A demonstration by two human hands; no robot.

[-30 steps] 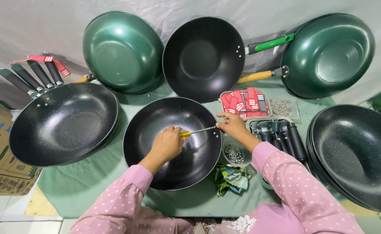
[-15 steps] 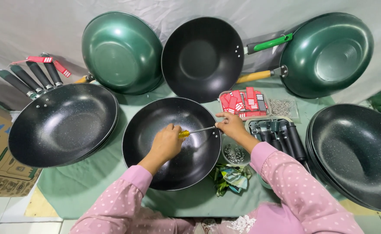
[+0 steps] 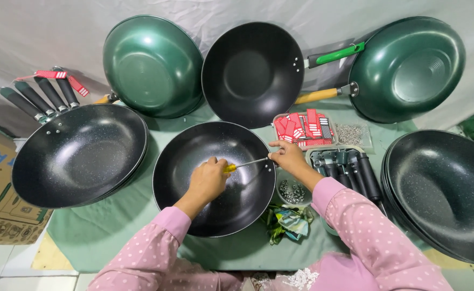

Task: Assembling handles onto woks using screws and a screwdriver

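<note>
- a yellow-handled screwdriver (image 3: pixel 241 165) is being gripped in the closed left hand (image 3: pixel 209 179) over the middle black wok (image 3: pixel 214 178) — its tip is being pinched by the right hand (image 3: pixel 287 157) at the rim.
- three green woks are being counted.

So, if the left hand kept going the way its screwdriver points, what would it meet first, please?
Probably the right hand at the black wok's right rim: the left hand's screwdriver points there, though depth is unclear.
</note>
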